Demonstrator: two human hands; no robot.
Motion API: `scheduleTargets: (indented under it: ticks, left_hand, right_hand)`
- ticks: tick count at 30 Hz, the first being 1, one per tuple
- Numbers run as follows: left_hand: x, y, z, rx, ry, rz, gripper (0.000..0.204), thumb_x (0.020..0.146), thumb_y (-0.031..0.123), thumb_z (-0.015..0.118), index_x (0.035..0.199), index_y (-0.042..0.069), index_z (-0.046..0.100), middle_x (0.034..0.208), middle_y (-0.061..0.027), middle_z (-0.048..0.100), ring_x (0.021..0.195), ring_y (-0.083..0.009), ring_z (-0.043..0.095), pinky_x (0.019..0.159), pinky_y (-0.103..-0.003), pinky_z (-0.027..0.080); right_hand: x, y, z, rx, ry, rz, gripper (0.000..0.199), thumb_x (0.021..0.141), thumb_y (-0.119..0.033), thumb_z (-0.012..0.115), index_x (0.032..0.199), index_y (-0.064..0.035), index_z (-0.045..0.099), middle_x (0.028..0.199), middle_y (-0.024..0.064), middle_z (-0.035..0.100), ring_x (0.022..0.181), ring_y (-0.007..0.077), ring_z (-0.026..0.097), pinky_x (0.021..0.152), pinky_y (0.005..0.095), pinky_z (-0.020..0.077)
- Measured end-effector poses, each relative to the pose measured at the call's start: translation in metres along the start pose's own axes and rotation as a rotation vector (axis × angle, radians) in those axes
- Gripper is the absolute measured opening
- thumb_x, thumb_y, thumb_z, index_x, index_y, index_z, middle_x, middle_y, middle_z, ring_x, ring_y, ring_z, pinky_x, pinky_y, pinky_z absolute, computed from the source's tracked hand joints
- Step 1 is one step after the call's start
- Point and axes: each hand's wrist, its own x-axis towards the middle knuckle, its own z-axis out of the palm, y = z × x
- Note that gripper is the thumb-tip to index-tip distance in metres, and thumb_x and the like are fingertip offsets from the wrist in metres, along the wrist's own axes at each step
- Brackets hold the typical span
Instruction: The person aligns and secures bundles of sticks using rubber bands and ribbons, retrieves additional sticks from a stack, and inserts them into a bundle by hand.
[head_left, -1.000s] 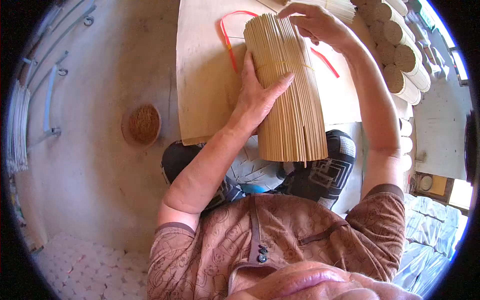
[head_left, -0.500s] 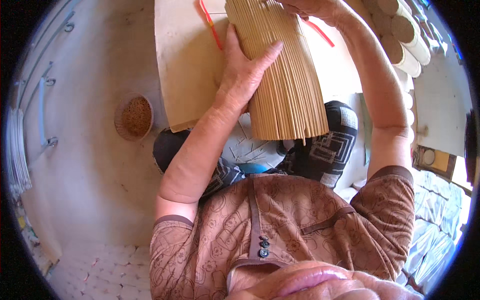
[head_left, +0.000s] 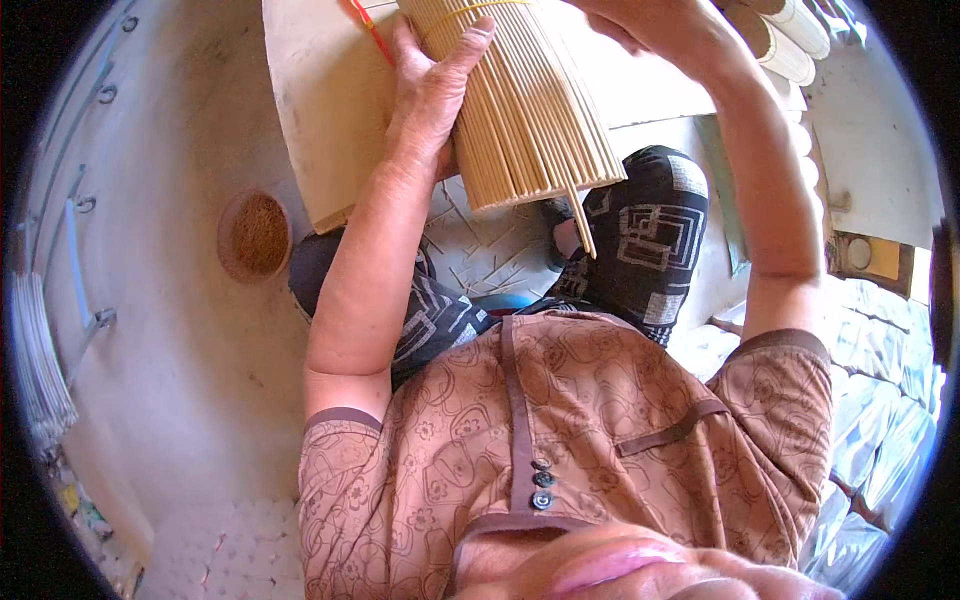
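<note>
Bundle of thin pale sticks [head_left: 530,110] fills the upper middle of the head view, its lower end tilted toward the person and reaching past the near edge of a light board [head_left: 330,140]; its far end runs out of the frame. The left hand [head_left: 435,92] clasps the bundle's left side, thumb laid across the front near a yellow band [head_left: 482,11], the other fingers mostly out of sight. The right hand [head_left: 665,28] is bent at the upper edge, near the bundle's right side and partly cut off; whether it touches or pinches anything, I cannot tell. One long stick [head_left: 582,225] juts from the lower end of the bundle, over the gap between the knees in dark patterned trousers [head_left: 655,235]. A red strip [head_left: 374,34] lies on the board, just left of the left hand. Short loose sticks [head_left: 483,243] are scattered on the floor below. A round bowl [head_left: 225,240] with brown contents stands on the floor, well left of the bundle. More stick bundles [head_left: 785,62] lie at upper right, and shiny wrapped packages [head_left: 885,400] at lower right.
</note>
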Motion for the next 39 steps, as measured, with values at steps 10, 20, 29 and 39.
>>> scheduleTargets:
  ticks: [10, 20, 29, 39]
  left_hand:
    - [-0.009, 0.014, -0.001, -0.074, 0.016, -0.060, 0.076, 0.085, 0.044, 0.074, 0.137, 0.007, 0.032, 0.119, -0.0134, 0.055, 0.103, -0.0230, 0.063, 0.083, -0.038, 0.058]
    - [-0.007, 0.011, -0.006, -0.150, 0.083, -0.095, 0.091, 0.089, 0.060, 0.062, 0.148, 0.003, 0.024, 0.133, -0.0206, 0.051, 0.116, -0.0289, 0.056, 0.096, -0.043, 0.049]
    - [-0.009, 0.038, -0.011, -0.162, 0.096, -0.165, 0.080, 0.093, 0.055, 0.059, 0.148, 0.003, 0.033, 0.138, -0.0167, 0.049, 0.124, -0.0276, 0.051, 0.104, -0.043, 0.044]
    - [-0.003, 0.017, -0.025, -0.006, 0.119, -0.042, 0.068, 0.097, 0.047, 0.056, 0.146, 0.002, 0.043, 0.149, -0.0143, 0.045, 0.137, -0.0258, 0.041, 0.114, -0.037, 0.030]
  right_hand:
    - [-0.115, 0.011, 0.105, 1.059, -0.254, 0.412, 0.035, 0.094, -0.033, 0.069, 0.093, 0.0015, 0.070, 0.054, 0.0024, 0.060, 0.040, 0.0056, 0.052, 0.036, 0.0177, 0.0373]
    - [-0.168, 0.038, 0.113, 0.919, -0.592, 0.208, 0.022, 0.095, -0.025, 0.069, 0.092, -0.0034, 0.074, 0.067, 0.0012, 0.065, 0.061, 0.0062, 0.061, 0.052, 0.0210, 0.0494]
    - [-0.172, 0.072, 0.125, 0.065, -0.476, 0.046, 0.018, 0.094, -0.019, 0.063, 0.099, -0.0045, 0.072, 0.073, 0.0093, 0.068, 0.064, 0.0190, 0.067, 0.060, 0.0352, 0.0522]
    - [-0.170, 0.084, 0.155, -0.231, -0.481, -0.097, 0.021, 0.090, -0.014, 0.065, 0.108, -0.0063, 0.073, 0.080, 0.0143, 0.072, 0.075, 0.0296, 0.072, 0.071, 0.0399, 0.0561]
